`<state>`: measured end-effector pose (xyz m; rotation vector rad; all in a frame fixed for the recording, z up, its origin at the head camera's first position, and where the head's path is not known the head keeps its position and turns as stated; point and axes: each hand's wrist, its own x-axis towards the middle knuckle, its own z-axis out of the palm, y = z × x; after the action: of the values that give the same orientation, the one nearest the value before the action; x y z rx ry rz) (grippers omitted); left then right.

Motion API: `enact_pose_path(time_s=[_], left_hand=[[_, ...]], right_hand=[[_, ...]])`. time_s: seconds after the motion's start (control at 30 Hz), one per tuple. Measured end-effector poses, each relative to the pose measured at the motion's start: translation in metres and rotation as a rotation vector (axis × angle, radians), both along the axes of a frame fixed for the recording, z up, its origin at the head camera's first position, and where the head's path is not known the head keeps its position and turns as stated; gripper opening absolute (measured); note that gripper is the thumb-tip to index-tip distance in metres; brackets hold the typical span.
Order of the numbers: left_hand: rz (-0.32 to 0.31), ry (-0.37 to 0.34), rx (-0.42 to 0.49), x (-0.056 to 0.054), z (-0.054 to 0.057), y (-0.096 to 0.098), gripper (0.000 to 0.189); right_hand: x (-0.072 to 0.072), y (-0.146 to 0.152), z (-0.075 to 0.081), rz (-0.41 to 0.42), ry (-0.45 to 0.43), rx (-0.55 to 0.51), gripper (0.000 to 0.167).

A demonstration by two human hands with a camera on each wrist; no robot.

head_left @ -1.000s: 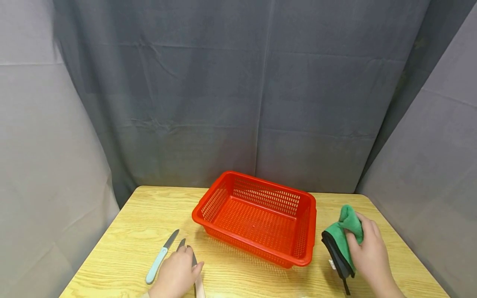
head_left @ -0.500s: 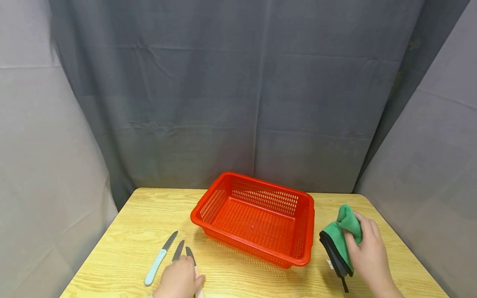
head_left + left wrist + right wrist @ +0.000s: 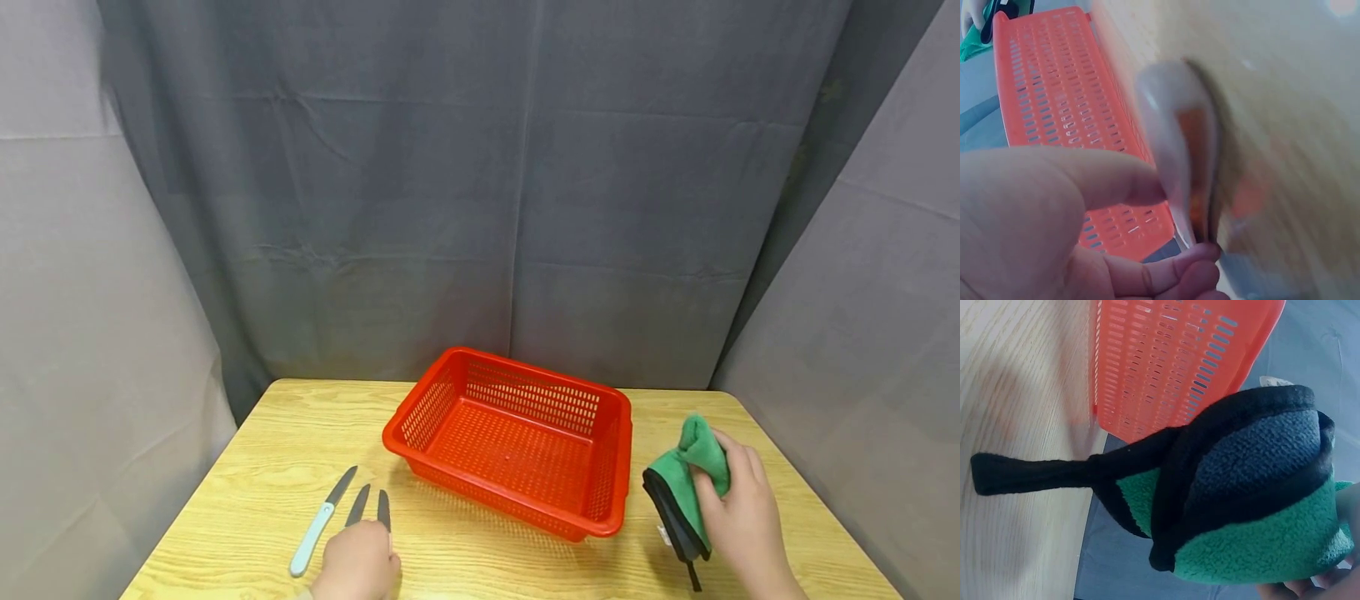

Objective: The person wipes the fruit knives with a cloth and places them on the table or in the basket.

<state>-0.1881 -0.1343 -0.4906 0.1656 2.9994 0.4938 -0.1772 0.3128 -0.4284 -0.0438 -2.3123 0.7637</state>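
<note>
I judge this the pick-up step: left hand pinching 1 knife, right hand gripping the green cloth, the next move likely needing a steady lift.

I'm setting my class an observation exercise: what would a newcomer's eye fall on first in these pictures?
Most likely the bright red plastic basket, near the middle of the wooden table. Next, perhaps, the green towel with black edging, in the grip of the right hand, to the basket's right. Then the light-blue-handled knife at the basket's left, with two more blades poking out past the left hand.
</note>
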Motion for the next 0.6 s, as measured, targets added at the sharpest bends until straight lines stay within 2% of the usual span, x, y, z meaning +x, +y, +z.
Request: enact_pose_path(time_s=[0.13,0.2,0.4,0.6], left_hand=[[-0.006,0.062,-0.011,-0.002,-0.003,-0.005,0.025],[0.008,0.071,-0.015,-0.004,-0.005,-0.007,0.025],[0.044,0.027,-0.014,-0.008,-0.004,-0.011,0.025],[0.061,0.011,0.032,-0.007,-0.001,-0.013,0.027]], right_hand=[[0.001,0.000,-0.001,0.001,0.001,-0.004,0.047],[0.001,0.000,-0.002,0.002,0.004,-0.006,0.047],[0.002,0.000,-0.001,-0.002,0.017,-0.002,0.048],[0.003,0.001,-0.002,-0.007,0.001,-0.008,0.049]])
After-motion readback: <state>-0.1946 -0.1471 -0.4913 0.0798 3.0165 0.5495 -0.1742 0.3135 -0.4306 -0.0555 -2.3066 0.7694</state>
